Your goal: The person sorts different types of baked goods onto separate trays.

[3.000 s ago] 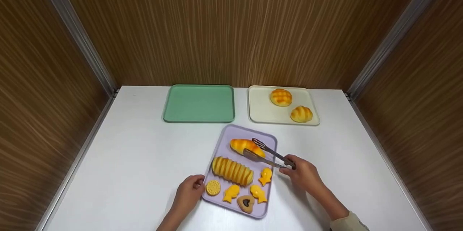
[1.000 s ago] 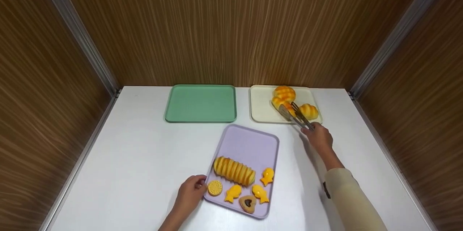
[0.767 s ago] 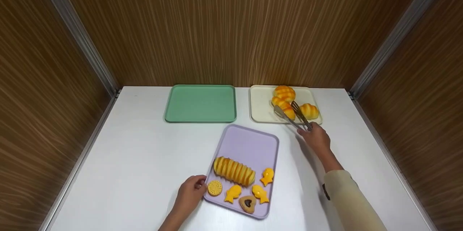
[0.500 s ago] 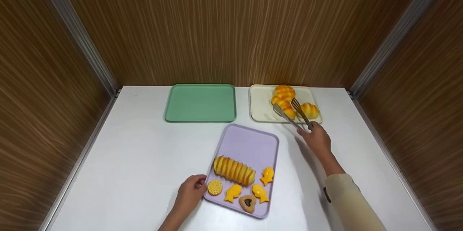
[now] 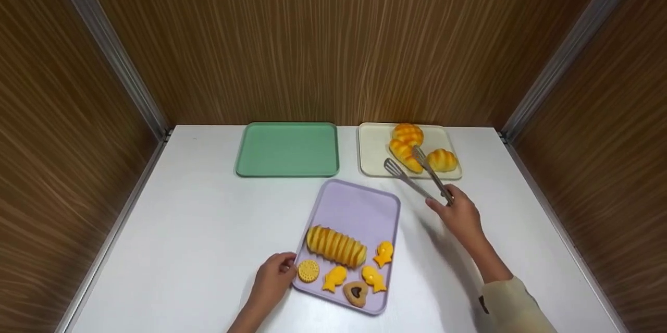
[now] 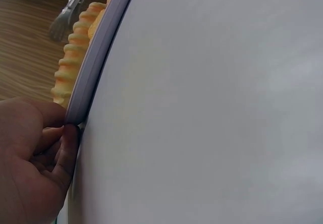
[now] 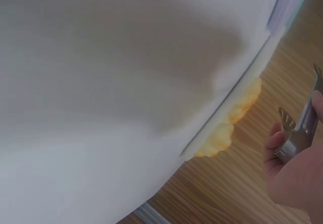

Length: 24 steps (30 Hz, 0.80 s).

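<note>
My right hand (image 5: 461, 216) grips metal tongs (image 5: 437, 182), also seen in the right wrist view (image 7: 298, 138). The tongs' tips are spread with nothing between them, at the near edge of the cream tray (image 5: 372, 158). On that tray a long croissant-like bread (image 5: 405, 156) lies against a round criss-cross bun (image 5: 408, 134), with a smaller ridged roll (image 5: 442, 160) to the right. With finger and thumb, my left hand (image 5: 273, 276) pinches the rim of the lilac tray (image 5: 354, 205) near its lower left corner; the left wrist view shows this hold on the rim (image 6: 93, 65).
The lilac tray bears a long striped bread (image 5: 336, 246), a round biscuit (image 5: 308, 271), several fish-shaped pieces (image 5: 334, 278) and a heart biscuit (image 5: 356, 293). A green tray (image 5: 286, 150) stands at the back left. Wood-grain walls (image 5: 333, 41) surround the white table (image 5: 208, 229).
The right hand carried the croissant-like bread from the lilac tray to the cream one with the tongs and released it. The tongs then spread wider and drew back slightly. The left hand stayed put.
</note>
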Each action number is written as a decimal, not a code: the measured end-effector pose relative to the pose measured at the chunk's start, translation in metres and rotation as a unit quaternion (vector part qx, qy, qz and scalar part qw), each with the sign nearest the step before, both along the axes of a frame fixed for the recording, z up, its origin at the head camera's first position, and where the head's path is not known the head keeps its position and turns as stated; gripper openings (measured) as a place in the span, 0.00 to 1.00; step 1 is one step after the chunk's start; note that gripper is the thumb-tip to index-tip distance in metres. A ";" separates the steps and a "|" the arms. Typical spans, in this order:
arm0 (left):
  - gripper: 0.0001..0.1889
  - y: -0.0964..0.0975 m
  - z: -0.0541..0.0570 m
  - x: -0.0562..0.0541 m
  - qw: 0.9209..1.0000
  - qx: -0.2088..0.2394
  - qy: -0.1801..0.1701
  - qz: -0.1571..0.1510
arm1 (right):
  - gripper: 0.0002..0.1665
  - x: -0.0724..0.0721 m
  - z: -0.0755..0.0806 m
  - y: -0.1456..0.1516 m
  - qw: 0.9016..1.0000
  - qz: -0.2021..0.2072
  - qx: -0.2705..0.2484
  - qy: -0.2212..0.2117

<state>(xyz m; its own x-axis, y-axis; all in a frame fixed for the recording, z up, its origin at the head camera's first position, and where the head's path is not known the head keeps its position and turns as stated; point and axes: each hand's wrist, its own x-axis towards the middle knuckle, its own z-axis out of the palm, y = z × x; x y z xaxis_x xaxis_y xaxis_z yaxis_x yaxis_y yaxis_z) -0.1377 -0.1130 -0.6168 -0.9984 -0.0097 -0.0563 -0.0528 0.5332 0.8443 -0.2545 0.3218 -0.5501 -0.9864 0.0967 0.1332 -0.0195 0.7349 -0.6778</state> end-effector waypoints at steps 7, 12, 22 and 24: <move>0.15 0.001 0.000 0.000 1.000 -0.005 -0.007 0.000 | 0.33 0.034 0.004 -0.016 1.000 0.023 -0.006 -0.008; 0.14 0.003 0.001 -0.001 1.000 -0.005 -0.008 0.002 | 0.33 0.056 0.004 -0.026 0.998 0.042 -0.009 -0.037; 0.14 0.001 0.001 -0.001 1.000 0.003 -0.005 0.004 | 0.32 0.080 -0.003 -0.046 0.994 0.070 -0.009 -0.086; 0.14 0.001 0.001 -0.001 1.000 0.002 -0.006 0.003 | 0.32 0.085 -0.005 -0.050 0.992 0.075 -0.017 -0.097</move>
